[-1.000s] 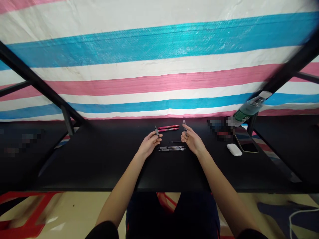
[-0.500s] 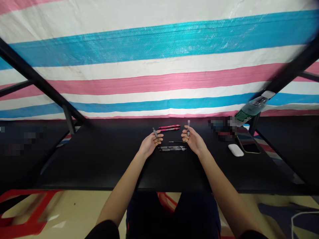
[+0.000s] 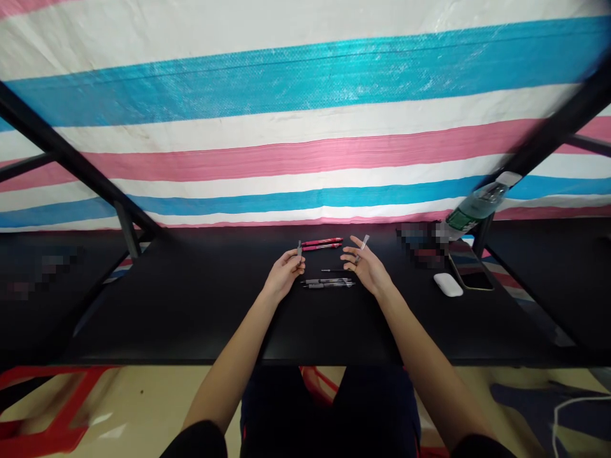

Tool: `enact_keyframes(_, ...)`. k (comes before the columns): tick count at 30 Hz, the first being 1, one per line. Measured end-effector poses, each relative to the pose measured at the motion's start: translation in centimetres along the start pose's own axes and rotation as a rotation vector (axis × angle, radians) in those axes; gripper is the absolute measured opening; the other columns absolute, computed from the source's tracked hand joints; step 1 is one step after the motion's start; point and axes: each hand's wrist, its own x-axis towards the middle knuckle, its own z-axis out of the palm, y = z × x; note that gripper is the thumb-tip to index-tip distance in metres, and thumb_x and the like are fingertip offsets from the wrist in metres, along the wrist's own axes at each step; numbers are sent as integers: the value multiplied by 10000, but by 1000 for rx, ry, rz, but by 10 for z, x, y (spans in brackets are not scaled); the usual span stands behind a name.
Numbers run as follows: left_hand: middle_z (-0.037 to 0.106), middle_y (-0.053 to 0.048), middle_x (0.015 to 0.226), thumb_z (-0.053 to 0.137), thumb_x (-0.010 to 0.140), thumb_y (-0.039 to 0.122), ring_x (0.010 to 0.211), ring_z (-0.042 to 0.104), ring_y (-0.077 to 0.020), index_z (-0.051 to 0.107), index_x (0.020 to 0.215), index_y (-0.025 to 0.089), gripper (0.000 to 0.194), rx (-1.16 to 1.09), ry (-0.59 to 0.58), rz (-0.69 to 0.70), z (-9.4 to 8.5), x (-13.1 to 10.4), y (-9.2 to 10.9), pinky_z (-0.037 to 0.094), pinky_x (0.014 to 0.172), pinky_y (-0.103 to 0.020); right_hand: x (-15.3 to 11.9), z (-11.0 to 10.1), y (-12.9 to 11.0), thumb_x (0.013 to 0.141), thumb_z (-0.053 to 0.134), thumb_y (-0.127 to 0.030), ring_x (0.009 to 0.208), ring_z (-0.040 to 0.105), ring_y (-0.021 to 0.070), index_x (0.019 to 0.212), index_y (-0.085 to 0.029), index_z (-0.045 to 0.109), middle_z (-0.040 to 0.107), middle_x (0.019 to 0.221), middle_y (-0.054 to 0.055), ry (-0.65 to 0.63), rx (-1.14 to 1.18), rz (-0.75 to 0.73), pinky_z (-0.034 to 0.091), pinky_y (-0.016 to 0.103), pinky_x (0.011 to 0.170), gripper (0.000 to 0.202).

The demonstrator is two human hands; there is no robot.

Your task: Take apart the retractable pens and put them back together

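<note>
My left hand (image 3: 285,273) pinches a short grey pen part (image 3: 299,249), held upright beside the pens. Across from it, my right hand (image 3: 370,267) has a clear pen barrel (image 3: 365,243) resting tilted against its fingers, which are partly spread. Two pink-red pens (image 3: 323,244) lie on the black table between and behind the hands. A thin dark refill (image 3: 334,270) lies nearer, with its right end by my right fingers. Two grey and clear pens (image 3: 328,284) lie side by side in front of it.
On the right of the black table (image 3: 191,318) are a white case (image 3: 448,285), a phone (image 3: 472,270) and a tilted green-labelled bottle (image 3: 477,207). Blurred items (image 3: 422,242) lie near the bottle. Black metal posts and a striped sheet (image 3: 296,152) stand behind.
My left fingers have closed more around the grey part, which now stands more upright. The clear barrel in my right hand has tilted to the right, and those fingers have spread.
</note>
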Motion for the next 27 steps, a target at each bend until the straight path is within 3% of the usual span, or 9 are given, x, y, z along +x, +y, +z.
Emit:
enact_keyframes(6,606,6,720,812,622,249,619,555,-91,585,940,149,403,-2,25,19,1,0,0,426,596,-237,0,0,1,779,659,-268,700,631,155,1193,-264,535,660,877,11,-18,-37,-19,463,254,503,432)
enact_keyframes(13,602,2,734,802,625,259,621,547,-90,588,921,143,383,18,14,15,5,-3,3,410,582,-235,2,-1,1,788,628,-388,506,494,114,1148,-230,567,577,704,-22,20,-204,-104,334,235,412,398)
enact_keyframes(16,600,1,731,791,637,264,611,545,-91,595,903,144,351,22,7,13,4,-3,3,409,581,-239,4,-6,2,821,562,-464,479,469,113,1118,-211,585,549,655,-27,118,-429,-232,313,241,420,390)
enact_keyframes(20,596,-4,724,770,656,262,597,542,-92,613,887,139,306,20,17,6,3,-3,3,409,581,-243,4,-17,2,860,497,-414,579,555,157,1140,-188,573,629,693,12,256,-915,-424,423,291,578,367)
enact_keyframes(24,588,-16,712,731,688,267,588,532,-95,652,910,117,279,25,21,8,3,-1,3,402,568,-244,4,-25,3,839,505,-325,682,602,207,1004,-186,576,689,777,65,387,-1264,-456,437,328,675,226)
enact_keyframes(27,557,-10,676,693,731,280,572,516,-96,671,913,106,253,31,4,9,3,0,2,397,556,-246,5,-30,6,816,508,-277,749,589,230,827,-203,595,664,787,77,381,-1429,-478,424,335,700,115)
